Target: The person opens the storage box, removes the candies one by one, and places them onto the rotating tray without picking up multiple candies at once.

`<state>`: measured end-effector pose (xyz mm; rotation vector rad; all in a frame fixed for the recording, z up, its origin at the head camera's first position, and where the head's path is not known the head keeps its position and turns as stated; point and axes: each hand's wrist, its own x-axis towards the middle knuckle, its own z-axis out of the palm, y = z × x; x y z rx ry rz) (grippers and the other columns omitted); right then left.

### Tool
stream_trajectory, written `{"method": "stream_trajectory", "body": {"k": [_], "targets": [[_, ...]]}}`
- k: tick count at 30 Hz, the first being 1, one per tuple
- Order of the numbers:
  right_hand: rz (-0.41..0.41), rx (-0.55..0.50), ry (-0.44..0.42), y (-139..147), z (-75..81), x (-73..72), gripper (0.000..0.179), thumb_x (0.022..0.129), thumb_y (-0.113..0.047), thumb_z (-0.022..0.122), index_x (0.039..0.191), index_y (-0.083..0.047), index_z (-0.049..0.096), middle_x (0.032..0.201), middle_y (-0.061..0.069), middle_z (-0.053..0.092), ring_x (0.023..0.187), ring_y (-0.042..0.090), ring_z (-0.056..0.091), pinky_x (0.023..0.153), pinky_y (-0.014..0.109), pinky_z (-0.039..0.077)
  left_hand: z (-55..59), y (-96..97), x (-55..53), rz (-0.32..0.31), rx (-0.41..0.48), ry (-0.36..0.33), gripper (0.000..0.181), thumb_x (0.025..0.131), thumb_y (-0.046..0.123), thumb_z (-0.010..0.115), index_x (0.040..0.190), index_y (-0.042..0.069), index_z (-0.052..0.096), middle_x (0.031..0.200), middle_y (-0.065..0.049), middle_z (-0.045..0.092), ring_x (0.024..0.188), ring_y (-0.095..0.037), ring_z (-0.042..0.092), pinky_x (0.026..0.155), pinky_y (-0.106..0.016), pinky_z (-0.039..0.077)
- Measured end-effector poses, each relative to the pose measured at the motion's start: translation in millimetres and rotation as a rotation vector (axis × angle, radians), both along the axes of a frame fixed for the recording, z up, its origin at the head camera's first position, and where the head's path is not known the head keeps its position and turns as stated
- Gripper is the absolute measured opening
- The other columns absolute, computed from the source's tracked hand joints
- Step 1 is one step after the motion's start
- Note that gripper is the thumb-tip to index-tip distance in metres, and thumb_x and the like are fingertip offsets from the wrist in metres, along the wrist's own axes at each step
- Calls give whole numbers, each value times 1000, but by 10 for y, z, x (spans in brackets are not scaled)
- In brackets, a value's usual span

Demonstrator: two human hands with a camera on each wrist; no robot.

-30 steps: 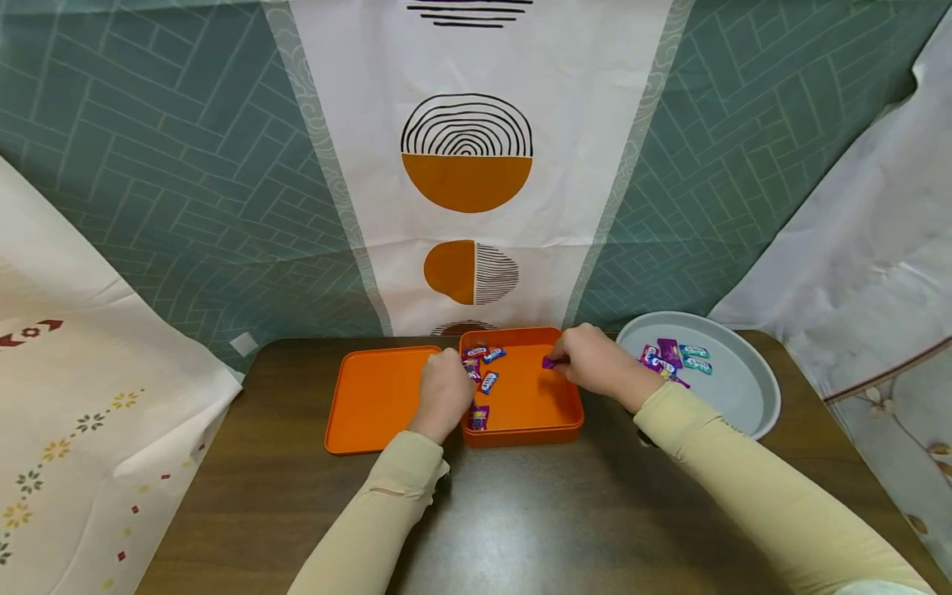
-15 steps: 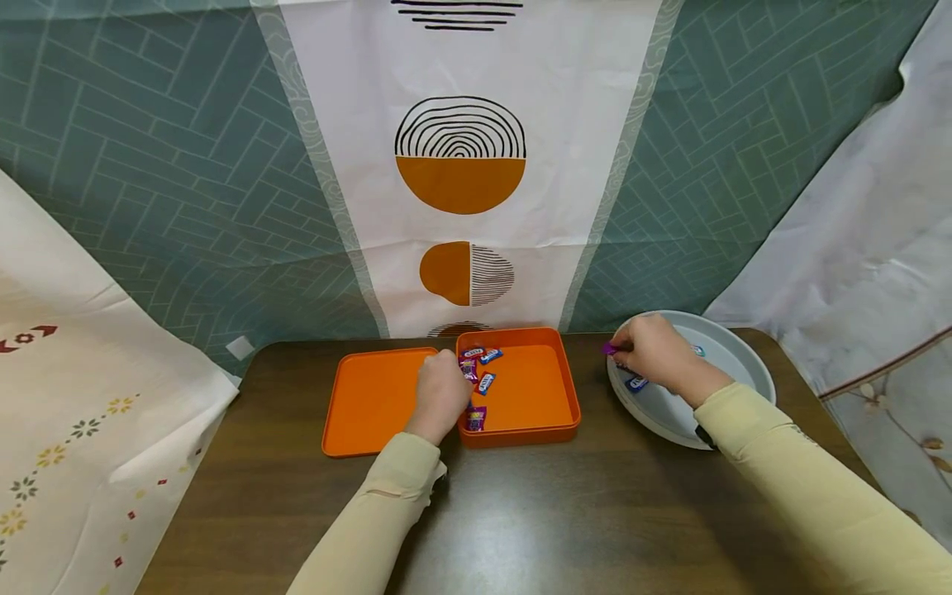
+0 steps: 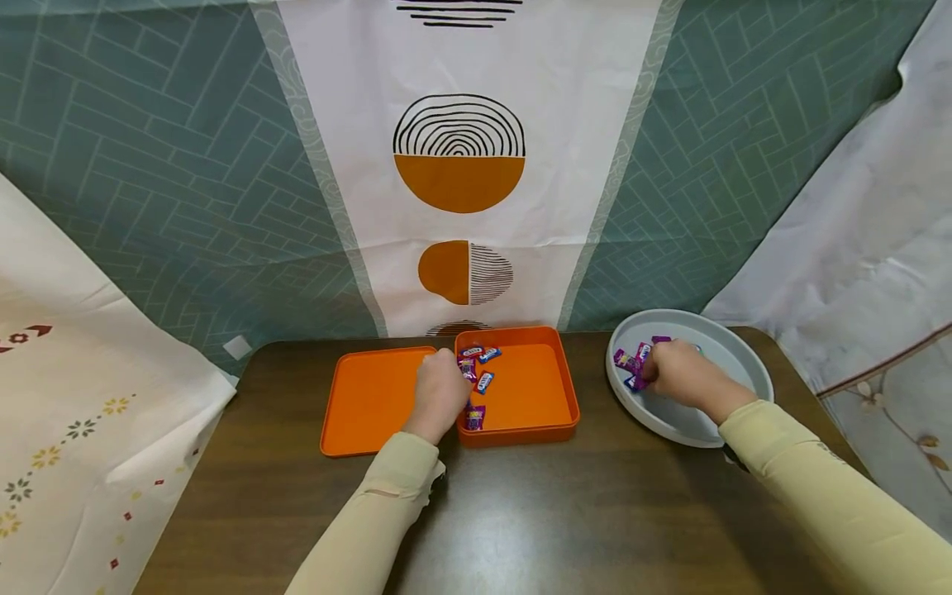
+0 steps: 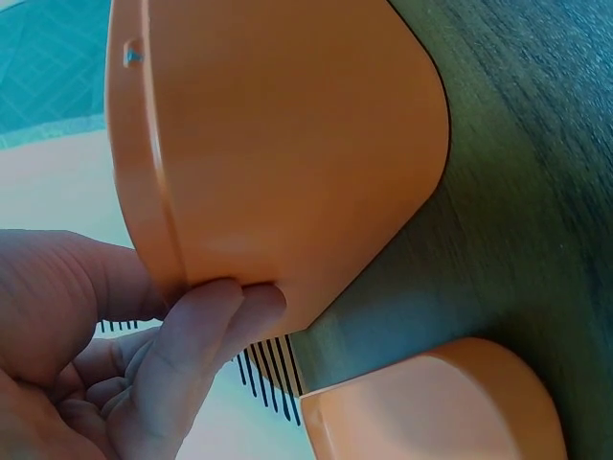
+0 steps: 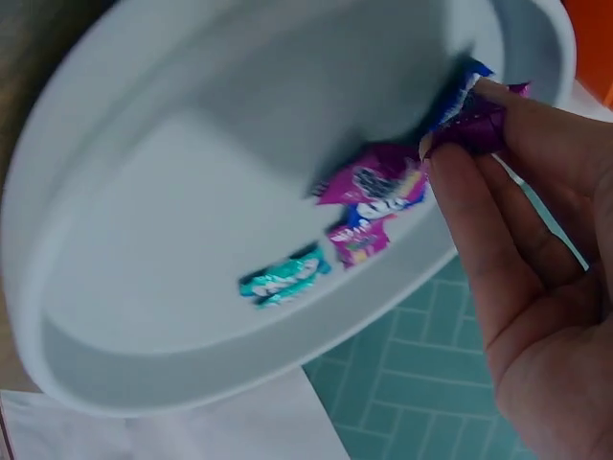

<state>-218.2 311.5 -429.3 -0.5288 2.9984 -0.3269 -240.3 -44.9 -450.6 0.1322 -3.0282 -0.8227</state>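
Note:
My left hand (image 3: 440,388) pinches the left rim of an orange box (image 3: 573,409); the left wrist view shows its fingers against the box's outer wall. Several small wrapped candies, one of them purple (image 3: 474,418), lie along the box's left side. Over the left part of a round grey tray (image 3: 732,339), my right hand (image 3: 684,376) has thumb and fingers around a purple-wrapped candy (image 5: 474,129). A blue wrapper shows right beside that candy. Purple, pink and teal candies (image 5: 285,278) rest on the tray nearby, some partly hidden by the hand in the head view.
An orange lid (image 3: 372,405) lies flat to the left of the box. All stand on a dark wooden table (image 3: 535,521) against a patterned cloth (image 3: 290,248) at the back. The grey tray has a raised rim.
My right hand has gone from above the box rightward to the tray with a purple candy between its fingers, then lower into the tray. The left hand keeps its hold on the box.

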Motion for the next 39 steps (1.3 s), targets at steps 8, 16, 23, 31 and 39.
{"method": "stream_trajectory", "body": {"k": [8,16,23,31,39], "targets": [[42,14,-24,1,-136,-17,12,65,-3,75,67,-15,73,64,-7,67,58,6,52,58,27,50,21,-6,0,-11,3,-16,33,73,14,77,98,-2,63,85,-14,67,68,-26,66,57,-35,58],[19,35,22,-30,-180,-86,12,66,-2,74,69,-13,72,65,-6,66,60,10,50,61,30,49,8,-9,9,-1,0,-32,33,73,14,77,99,-1,63,85,-14,68,67,-25,66,57,-35,58],[-9,48,7,-13,-189,-85,11,67,-5,74,74,-12,72,67,-3,66,61,13,50,60,30,48,7,1,-1,-1,-1,-36,32,73,13,77,97,-2,65,83,-14,68,65,-25,66,55,-35,58],[-27,45,24,-39,-167,-48,9,67,-6,75,74,-10,72,67,-1,65,61,14,49,59,31,47,-12,5,22,-4,15,-41,34,74,15,77,100,-1,63,86,-13,68,66,-24,65,56,-34,58],[-31,42,103,-321,87,-99,5,75,-14,72,73,-11,69,63,-3,61,57,14,49,55,31,44,11,-5,7,-7,-2,-25,33,74,15,77,99,0,63,86,-13,67,68,-24,64,57,-34,58]]}}
